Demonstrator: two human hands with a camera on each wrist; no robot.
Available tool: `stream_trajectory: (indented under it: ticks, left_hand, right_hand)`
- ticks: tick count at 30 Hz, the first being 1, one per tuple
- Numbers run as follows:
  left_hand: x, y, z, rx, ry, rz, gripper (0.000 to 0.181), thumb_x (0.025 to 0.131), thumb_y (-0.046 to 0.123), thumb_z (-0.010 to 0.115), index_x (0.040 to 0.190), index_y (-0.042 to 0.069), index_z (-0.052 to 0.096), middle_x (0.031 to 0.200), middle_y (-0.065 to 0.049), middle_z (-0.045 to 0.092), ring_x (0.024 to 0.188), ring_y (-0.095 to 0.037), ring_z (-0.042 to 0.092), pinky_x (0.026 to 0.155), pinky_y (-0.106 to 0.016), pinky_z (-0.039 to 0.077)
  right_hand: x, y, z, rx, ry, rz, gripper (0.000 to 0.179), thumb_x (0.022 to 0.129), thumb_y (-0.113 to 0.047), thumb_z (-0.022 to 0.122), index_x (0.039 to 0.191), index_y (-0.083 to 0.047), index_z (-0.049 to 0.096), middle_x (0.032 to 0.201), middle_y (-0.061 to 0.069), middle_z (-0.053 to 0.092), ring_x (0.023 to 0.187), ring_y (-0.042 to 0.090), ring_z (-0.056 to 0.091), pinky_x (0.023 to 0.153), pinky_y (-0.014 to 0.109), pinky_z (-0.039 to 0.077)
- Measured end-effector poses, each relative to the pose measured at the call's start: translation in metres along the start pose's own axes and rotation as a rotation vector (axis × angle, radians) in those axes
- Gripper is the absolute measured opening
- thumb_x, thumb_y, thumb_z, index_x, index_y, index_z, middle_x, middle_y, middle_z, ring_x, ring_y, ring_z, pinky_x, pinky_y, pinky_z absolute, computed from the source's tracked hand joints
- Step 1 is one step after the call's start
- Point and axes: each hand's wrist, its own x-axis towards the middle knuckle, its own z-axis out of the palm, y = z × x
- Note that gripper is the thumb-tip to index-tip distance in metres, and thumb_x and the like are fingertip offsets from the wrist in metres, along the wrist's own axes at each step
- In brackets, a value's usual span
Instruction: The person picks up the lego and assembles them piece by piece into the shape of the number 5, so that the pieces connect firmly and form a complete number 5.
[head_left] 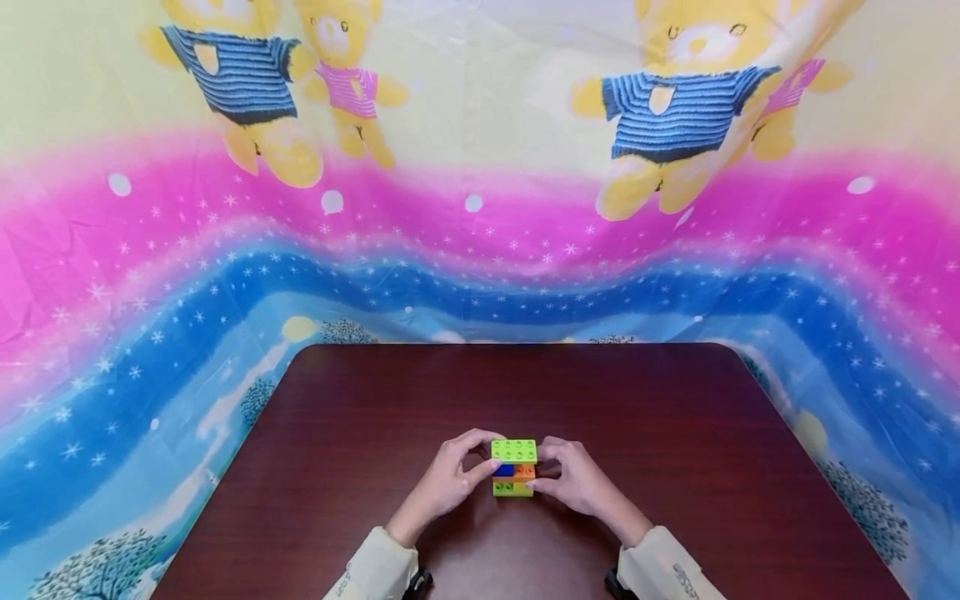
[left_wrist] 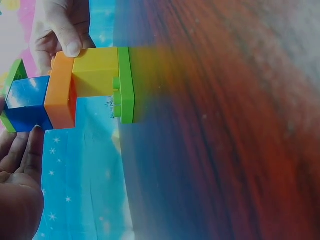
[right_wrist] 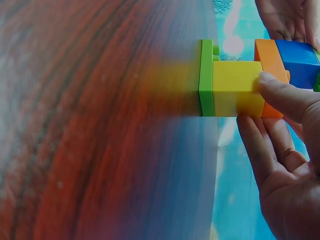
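Note:
A stack of toy building bricks stands upright on the table in front of me. Lowest is a lime-green plate [right_wrist: 205, 80], with a yellow brick [right_wrist: 236, 90] on its right half. Above that lies an orange brick [left_wrist: 60, 95], and over its left half sits a blue brick [left_wrist: 30, 102]. A second lime-green plate [head_left: 513, 451], studs up, tops the stack. My left hand [head_left: 448, 475] pinches the upper left part around the blue brick. With thumb and fingers on opposite sides, my right hand [head_left: 576, 478] holds the yellow and orange bricks.
The dark reddish-brown table [head_left: 360, 400] has a glossy top and rounded far corners. Behind it and along its sides hangs a cloth [head_left: 465, 250] printed with bears and snowflakes.

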Motion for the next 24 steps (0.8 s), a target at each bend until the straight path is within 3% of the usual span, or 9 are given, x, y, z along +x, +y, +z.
stream_trajectory:
  ticks: [5, 15, 24]
  left_hand:
    - [0.0, -0.0001, -0.0017, 0.022, -0.01, 0.037, 0.027, 0.101, 0.024, 0.069, 0.128, 0.023, 0.067, 0.111, 0.007, 0.068, 0.099, -0.009, 0.063, 0.093, -0.039, 0.059]
    - [-0.0031, -0.0024, -0.003, 0.191, -0.038, 0.129, 0.032, 0.103, 0.034, 0.064, 0.133, 0.024, 0.062, 0.119, 0.008, 0.067, 0.103, -0.006, 0.064, 0.092, -0.034, 0.059]
    - [-0.002, -0.0027, -0.003, 0.184, -0.035, 0.124, 0.031, 0.103, 0.035, 0.065, 0.133, 0.025, 0.062, 0.118, 0.008, 0.067, 0.103, -0.006, 0.064, 0.092, -0.035, 0.06]
  right_hand:
    - [0.0007, -0.0004, -0.0004, 0.006, 0.007, -0.012, 0.031, 0.085, -0.013, 0.087, 0.114, -0.013, 0.078, 0.1, -0.004, 0.066, 0.095, 0.016, 0.073, 0.081, 0.029, 0.063]
    - [-0.0012, 0.0015, 0.0011, -0.004, 0.004, -0.013, 0.031, 0.084, -0.013, 0.087, 0.114, -0.013, 0.078, 0.1, -0.005, 0.065, 0.096, 0.015, 0.073, 0.081, 0.027, 0.062]
    - [-0.0006, 0.0013, 0.0, -0.003, -0.012, 0.017, 0.031, 0.086, -0.015, 0.086, 0.116, -0.016, 0.077, 0.1, -0.008, 0.064, 0.099, 0.015, 0.07, 0.084, 0.029, 0.062]
